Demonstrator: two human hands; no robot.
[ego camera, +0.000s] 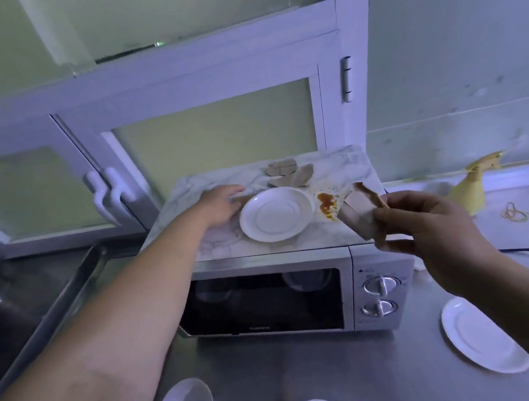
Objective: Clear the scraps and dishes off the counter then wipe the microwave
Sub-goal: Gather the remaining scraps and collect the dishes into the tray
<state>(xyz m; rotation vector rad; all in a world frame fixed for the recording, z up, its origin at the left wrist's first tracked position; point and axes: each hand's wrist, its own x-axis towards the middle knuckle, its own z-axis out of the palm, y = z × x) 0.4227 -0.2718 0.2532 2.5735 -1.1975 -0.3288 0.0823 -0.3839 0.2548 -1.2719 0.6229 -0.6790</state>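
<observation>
Microwave (266,300): a silver box with a dark glass door, standing on the steel counter (353,369) near its back edge, next to the sink (5,309) at the left end. Its long axis runs left to right and the door faces the person. Two round metal knobs (380,295) are stacked on the control panel at its right end. The top has a glossy marble-patterned surface. One round white saucer (277,214) sits near the middle of that top, and an orange-brown sauce stain (327,204) lies just beside the saucer's right rim. Flat brown loose scraps (289,173), cardboard-like with torn edges, lie overlapped along the back edge of the top; their number cannot be told. The left hand (221,206) lies palm down on the top with fingers extended, touching the saucer's left rim. The right hand (427,226) is raised over the front right corner of the top, with thumb and fingers pinching the held scraps (360,215), brown and stiff. Three round white plates (483,337) rest on the counter near its front edge. One yellow spray bottle (476,186) and a few rubber bands (515,213) lie near the counter's back edge, to the right.
</observation>
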